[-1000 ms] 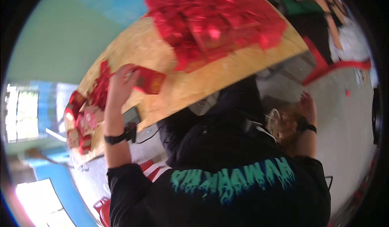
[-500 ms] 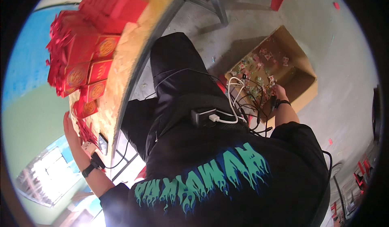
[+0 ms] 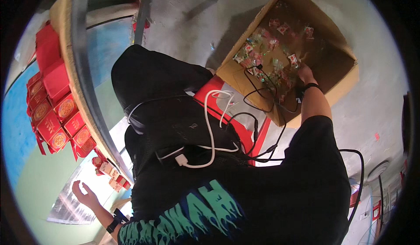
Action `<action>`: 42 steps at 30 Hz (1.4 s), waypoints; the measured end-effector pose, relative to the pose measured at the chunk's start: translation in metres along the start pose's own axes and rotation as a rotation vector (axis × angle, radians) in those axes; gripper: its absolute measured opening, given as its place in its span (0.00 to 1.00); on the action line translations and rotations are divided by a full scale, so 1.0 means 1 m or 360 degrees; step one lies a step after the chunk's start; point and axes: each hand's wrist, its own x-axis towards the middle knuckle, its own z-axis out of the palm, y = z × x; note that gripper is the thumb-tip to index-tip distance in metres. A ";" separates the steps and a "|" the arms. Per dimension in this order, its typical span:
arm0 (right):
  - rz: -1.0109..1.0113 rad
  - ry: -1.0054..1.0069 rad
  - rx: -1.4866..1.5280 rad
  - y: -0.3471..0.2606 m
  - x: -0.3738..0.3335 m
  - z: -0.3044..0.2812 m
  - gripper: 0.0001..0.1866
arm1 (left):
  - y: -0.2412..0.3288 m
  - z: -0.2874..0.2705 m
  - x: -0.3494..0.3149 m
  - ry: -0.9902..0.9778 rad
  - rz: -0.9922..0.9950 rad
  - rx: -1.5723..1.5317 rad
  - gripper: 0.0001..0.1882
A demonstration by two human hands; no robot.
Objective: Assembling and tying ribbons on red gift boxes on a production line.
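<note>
My right hand (image 3: 305, 73) reaches down into an open cardboard box (image 3: 316, 97) on the floor at the right. Its fingers look curled in, and their tips are partly hidden. Right by the fingertips lies a white and red wrapped candy (image 3: 292, 59). Several more candies in clear and coloured wrappers (image 3: 262, 48) are scattered over the box bottom. My left hand (image 3: 85, 195) is raised at the left, below the table edge in the picture, with fingers apart and nothing in it. Closest to it are small red and cream boxes (image 3: 114, 177).
Red gift boxes with gold emblems (image 3: 52, 122) stand stacked on the wooden table (image 3: 72, 70) at the left. A black cable (image 3: 258, 87) hangs over the box's near edge; a white cable (image 3: 211, 135) crosses my lap. Beneath me is a red stool (image 3: 238, 131).
My view and body have turned toward the box, which now appears higher and larger. My left hand has come away from the table edge; my right hand stays in the box.
</note>
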 end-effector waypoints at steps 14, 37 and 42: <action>-0.0133 0.0233 -0.0377 -0.052 -0.032 0.062 0.39 | 0.040 -0.008 0.027 -0.0513 0.0065 0.0021 0.04; -0.0528 -0.0402 -0.0110 -0.136 0.006 0.131 0.30 | 0.033 -0.012 -0.001 -0.0633 -0.0069 0.0034 0.03; -0.0597 -0.0505 -0.0073 -0.105 0.043 0.149 0.24 | 0.032 -0.001 0.002 -0.0639 -0.0093 0.0048 0.04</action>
